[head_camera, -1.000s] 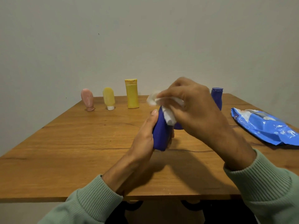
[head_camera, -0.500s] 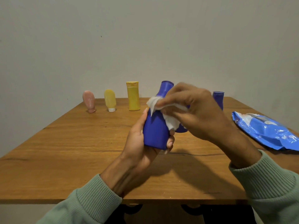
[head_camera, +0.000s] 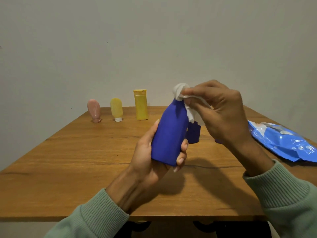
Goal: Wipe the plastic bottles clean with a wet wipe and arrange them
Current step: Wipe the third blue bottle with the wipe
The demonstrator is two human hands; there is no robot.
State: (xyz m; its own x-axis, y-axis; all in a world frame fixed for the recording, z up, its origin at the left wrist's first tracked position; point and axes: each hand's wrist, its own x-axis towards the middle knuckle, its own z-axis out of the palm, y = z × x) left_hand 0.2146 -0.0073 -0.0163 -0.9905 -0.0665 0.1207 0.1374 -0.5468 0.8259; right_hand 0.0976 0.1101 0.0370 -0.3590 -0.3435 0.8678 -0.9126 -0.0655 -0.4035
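My left hand (head_camera: 145,157) grips a blue plastic bottle (head_camera: 169,134) around its lower body and holds it above the wooden table (head_camera: 68,160), tilted slightly right. My right hand (head_camera: 221,114) pinches a white wet wipe (head_camera: 181,93) that is wrapped over the bottle's cap, hiding it. Along the far edge stand a pink bottle (head_camera: 93,110), a small yellow bottle (head_camera: 116,109) on its white cap, and a taller yellow bottle (head_camera: 141,104). Another blue bottle (head_camera: 193,134) stands behind my hands, mostly hidden.
A blue pack of wet wipes (head_camera: 281,141) lies flat on the table's right side. A plain grey wall rises just behind the far edge. The table's near edge runs under my sleeves.
The blue bottle has been lifted and turned more upright. The wipe has slid from the bottle's shoulder up onto its cap. The camera view has shifted slightly.
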